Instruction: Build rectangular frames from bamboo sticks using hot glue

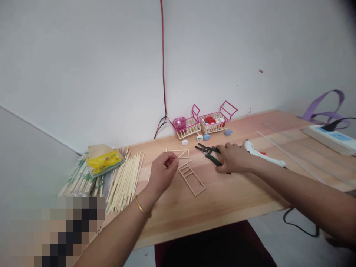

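Observation:
My left hand [164, 168] is closed in a pinch above the table, and what its fingertips hold is too small to make out. Just beyond and beside it lie two flat frames of thin wooden sticks. The nearer stick frame [196, 180] has several crossbars at one end; the farther stick frame [183, 152] has a slanting piece and is partly covered by my left hand. My right hand [233, 157] grips the dark green handles of the pliers [213, 159], which rest on the table with their jaws pointing left.
Two small stick carts [213, 125] with pink handles stand by the wall, with round white and blue wheels. A white glue gun [263, 155] lies right of the pliers. Loose sticks [125, 181] and a yellow packet [105, 163] are leftward; a power strip [332, 139] is rightward.

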A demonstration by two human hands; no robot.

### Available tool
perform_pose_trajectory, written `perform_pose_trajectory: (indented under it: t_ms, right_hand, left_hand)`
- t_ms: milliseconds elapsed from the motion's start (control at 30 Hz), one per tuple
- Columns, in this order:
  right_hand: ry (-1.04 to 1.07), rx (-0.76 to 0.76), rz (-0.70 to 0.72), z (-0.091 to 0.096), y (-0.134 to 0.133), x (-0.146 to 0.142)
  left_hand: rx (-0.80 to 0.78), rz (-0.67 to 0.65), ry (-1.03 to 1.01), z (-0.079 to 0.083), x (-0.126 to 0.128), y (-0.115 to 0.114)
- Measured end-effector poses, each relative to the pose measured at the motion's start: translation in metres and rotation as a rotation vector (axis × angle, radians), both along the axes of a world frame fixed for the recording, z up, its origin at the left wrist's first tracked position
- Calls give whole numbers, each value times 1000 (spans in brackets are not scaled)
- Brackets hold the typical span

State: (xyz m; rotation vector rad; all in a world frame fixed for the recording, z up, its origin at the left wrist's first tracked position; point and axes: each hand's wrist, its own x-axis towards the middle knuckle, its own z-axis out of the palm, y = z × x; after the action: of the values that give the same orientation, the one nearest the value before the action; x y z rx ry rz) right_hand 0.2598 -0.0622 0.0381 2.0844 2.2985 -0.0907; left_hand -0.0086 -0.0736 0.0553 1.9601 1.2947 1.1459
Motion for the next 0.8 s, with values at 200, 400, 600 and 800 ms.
perform_pose_trajectory:
  t_ms: [200, 400, 600, 800]
  right_hand:
    - [100, 109, 38, -15, -3, 2]
    - [729, 100, 127, -10, -18, 0]
    - [1261, -92, 248, 10, -18, -48]
    - [984, 53, 449, 12, -9, -61]
  left_hand:
    - [-99, -11, -261, -7, -7, 7]
    - [-274, -61, -510, -10, -12, 3]
    - [-286, -72, -580, -6, -12, 0]
    - [-220, -59, -625, -4, -18, -1]
